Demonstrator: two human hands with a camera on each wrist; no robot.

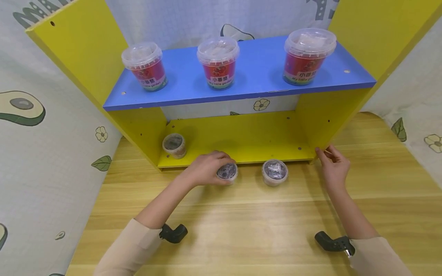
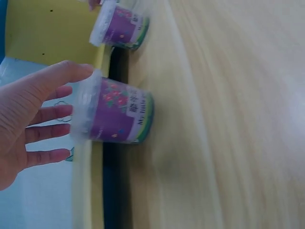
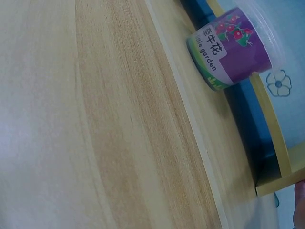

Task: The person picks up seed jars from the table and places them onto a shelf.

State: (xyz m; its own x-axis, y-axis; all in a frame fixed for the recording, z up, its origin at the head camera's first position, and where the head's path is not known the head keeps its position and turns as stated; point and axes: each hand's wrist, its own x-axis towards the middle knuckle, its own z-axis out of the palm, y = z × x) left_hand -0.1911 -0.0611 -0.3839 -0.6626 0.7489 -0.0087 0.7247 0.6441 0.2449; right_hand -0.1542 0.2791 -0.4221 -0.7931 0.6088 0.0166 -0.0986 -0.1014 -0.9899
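Observation:
My left hand (image 1: 208,168) is at the middle lower plastic tub (image 1: 228,172), which stands on the table before the bottom shelf. In the left wrist view, its thumb reaches the rim of the clear lid (image 2: 86,105); the other fingers (image 2: 47,113) are straight and spread beside the lid. A similar purple-labelled tub (image 1: 274,172) stands to its right. With thumb and fingers, my right hand (image 1: 334,168) grips the lower front edge of the shelf unit's yellow side panel (image 1: 319,132). Only a sliver of that hand (image 3: 299,205) shows in the right wrist view.
A third small tub (image 1: 174,145) sits at the left end of the yellow bottom shelf (image 1: 235,136). Three red-labelled tubs (image 1: 219,63) stand spaced along the blue upper shelf (image 1: 262,57). The unit stands on a wooden table (image 1: 241,230) before a patterned cloth (image 1: 51,153).

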